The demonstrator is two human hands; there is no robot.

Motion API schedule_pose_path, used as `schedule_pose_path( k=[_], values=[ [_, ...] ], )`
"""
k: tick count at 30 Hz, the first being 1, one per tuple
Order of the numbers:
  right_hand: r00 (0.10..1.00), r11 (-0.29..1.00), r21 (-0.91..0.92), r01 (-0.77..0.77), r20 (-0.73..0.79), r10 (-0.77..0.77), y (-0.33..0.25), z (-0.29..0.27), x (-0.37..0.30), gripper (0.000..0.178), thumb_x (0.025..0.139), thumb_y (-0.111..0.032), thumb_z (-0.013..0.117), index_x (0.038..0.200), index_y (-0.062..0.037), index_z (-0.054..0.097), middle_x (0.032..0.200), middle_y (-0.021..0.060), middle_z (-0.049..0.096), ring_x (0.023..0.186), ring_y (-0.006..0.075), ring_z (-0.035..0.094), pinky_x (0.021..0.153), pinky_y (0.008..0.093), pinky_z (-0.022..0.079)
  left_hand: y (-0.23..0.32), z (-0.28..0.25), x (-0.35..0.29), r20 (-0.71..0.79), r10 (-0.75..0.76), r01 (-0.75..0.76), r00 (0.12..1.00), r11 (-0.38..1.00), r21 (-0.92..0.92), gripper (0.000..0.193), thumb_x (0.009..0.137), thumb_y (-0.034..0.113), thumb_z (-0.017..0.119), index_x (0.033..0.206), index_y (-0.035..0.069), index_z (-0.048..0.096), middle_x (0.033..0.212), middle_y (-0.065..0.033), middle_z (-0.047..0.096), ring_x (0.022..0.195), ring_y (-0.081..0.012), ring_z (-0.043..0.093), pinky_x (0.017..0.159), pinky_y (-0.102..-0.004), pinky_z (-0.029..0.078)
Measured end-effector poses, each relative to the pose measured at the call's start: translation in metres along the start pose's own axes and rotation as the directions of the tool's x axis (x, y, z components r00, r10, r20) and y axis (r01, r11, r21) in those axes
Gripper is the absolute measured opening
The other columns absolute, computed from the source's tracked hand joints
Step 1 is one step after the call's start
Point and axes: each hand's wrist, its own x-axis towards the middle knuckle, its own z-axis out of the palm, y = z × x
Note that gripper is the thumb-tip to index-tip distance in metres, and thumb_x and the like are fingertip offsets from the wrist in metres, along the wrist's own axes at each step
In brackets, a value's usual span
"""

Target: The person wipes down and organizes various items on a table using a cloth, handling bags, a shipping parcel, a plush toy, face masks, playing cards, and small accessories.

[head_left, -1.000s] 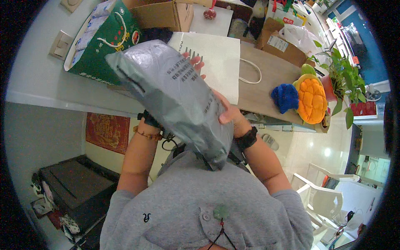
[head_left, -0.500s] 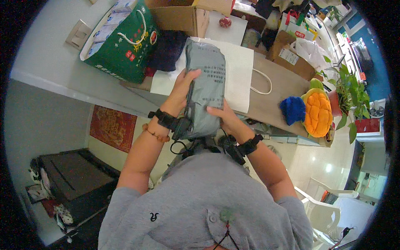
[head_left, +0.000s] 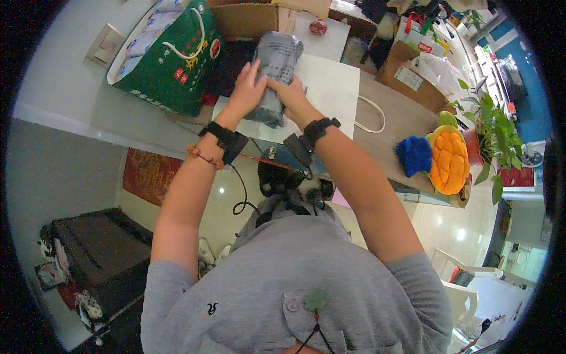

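A grey plastic mailing parcel [head_left: 277,59] with dark printing lies under both hands, over the near left part of a flat white paper bag [head_left: 330,88] on the counter. My left hand [head_left: 247,89] grips its left side, the fingers stretched along the edge. On the right side my right hand [head_left: 290,97] grips it, thumb laid across the top and most fingers hidden behind it. The thumbs nearly meet over the middle. Whether the parcel rests on the bag or hangs just above it, I cannot tell.
A green gift bag [head_left: 171,65] with white packs stands left, by dark cloth [head_left: 236,65] and a cardboard box [head_left: 250,20]. To the right are a blue plush piece [head_left: 414,156], an orange cushion [head_left: 449,160], a potted plant [head_left: 488,130] and an open carton [head_left: 410,76].
Both hands have carried the parcel forward and slightly left, away from my body. My arms are stretched further out, and the hands are closer together on it.
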Motion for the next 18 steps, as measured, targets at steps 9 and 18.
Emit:
schedule_pose_path(
  k=[9, 18],
  values=[
    [0.997, 0.309, -0.951, 0.026, 0.003, -0.073, 0.009, -0.019, 0.037, 0.093, 0.072, -0.054, 0.073, 0.130, 0.0112, 0.040, 0.129, 0.0336, 0.048, 0.123, 0.0427, 0.046, 0.105, 0.0465, 0.036, -0.033, 0.007, -0.026, 0.156, -0.003, 0.025, 0.988, 0.990, -0.142, 0.055, 0.100, 0.034, 0.045, 0.147, 0.008, 0.033, 0.153, -0.0230, 0.026, 0.142, -0.0357, 0.024, 0.115, -0.0386, 0.021],
    [0.955, 0.622, -0.727, 0.290, 0.257, -0.145, 0.027, -0.068, 0.047, 0.078, 0.096, -0.047, 0.041, 0.145, 0.0113, 0.020, 0.146, 0.0327, 0.031, 0.138, 0.0433, 0.029, 0.115, 0.0436, 0.021, 0.005, 0.030, -0.022, 0.114, 0.320, -0.340, 0.940, 0.870, 0.358, 0.069, 0.087, 0.041, 0.061, 0.141, 0.004, 0.039, 0.147, -0.0265, 0.031, 0.136, -0.0416, 0.031, 0.110, -0.0513, 0.028]
  ],
)
